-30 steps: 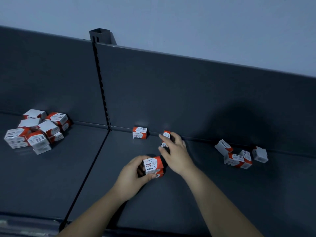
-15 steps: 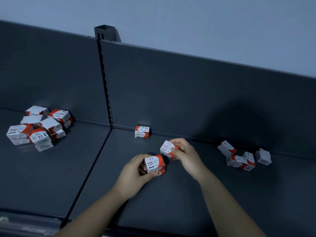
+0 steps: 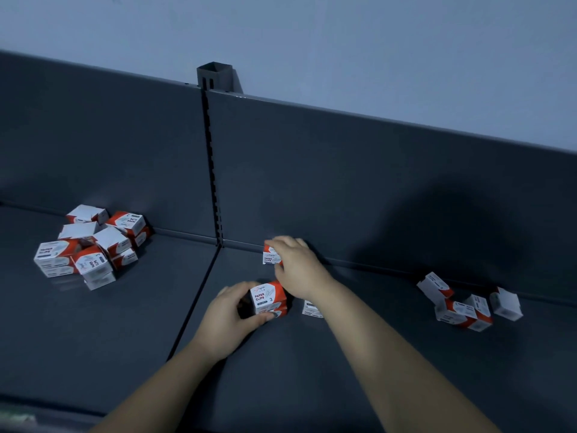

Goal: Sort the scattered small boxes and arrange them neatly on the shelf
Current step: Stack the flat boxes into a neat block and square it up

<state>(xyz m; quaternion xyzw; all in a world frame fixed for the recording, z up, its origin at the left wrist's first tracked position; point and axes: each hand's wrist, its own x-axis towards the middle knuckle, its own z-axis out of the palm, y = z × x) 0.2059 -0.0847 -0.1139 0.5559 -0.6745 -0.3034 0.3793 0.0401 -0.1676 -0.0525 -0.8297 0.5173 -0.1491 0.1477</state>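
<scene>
The small boxes are white and red paper clip boxes on a dark grey shelf (image 3: pixel 359 379). My left hand (image 3: pixel 228 310) grips a stack of two boxes (image 3: pixel 268 297) standing near the shelf's middle. My right hand (image 3: pixel 299 267) reaches over that stack to the back panel, with its fingers curled over a single box (image 3: pixel 271 259) there. Another box (image 3: pixel 312 309) lies on the shelf just right of the stack, partly hidden under my right forearm.
A loose pile of several boxes (image 3: pixel 90 245) lies on the left shelf section. Several more boxes (image 3: pixel 465 304) are scattered at the right near the back panel. A slotted upright (image 3: pixel 214 170) and a seam divide the two shelf sections.
My right hand set its box down to the right of the stack, then moved back and left onto the box by the back panel. My left hand stayed on the stack.
</scene>
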